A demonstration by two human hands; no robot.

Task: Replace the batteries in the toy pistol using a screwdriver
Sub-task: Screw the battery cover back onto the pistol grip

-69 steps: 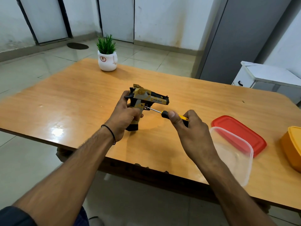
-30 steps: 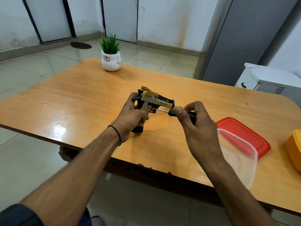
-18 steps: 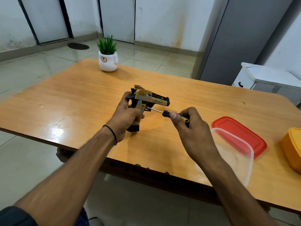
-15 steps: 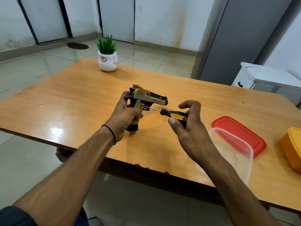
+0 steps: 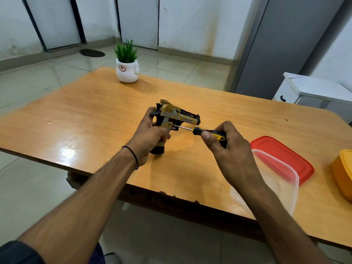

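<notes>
The left hand point(image 5: 150, 135) grips the handle of the toy pistol point(image 5: 176, 119), holding it upright with its butt resting on the wooden table point(image 5: 95, 111) just below the fist. The right hand point(image 5: 226, 147) has thumb and fingers curled round the handle of the screwdriver point(image 5: 202, 130), whose thin shaft runs leftward from that grip until its tip meets the pistol's frame just above the left hand's knuckles.

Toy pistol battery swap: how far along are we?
Done: nothing visible; no loose screw, cover or batteries on the table. In hand: left hand grips the toy pistol, right hand holds the screwdriver, tip against its grip. Left: opening the cover, swapping batteries, closing up.
</notes>
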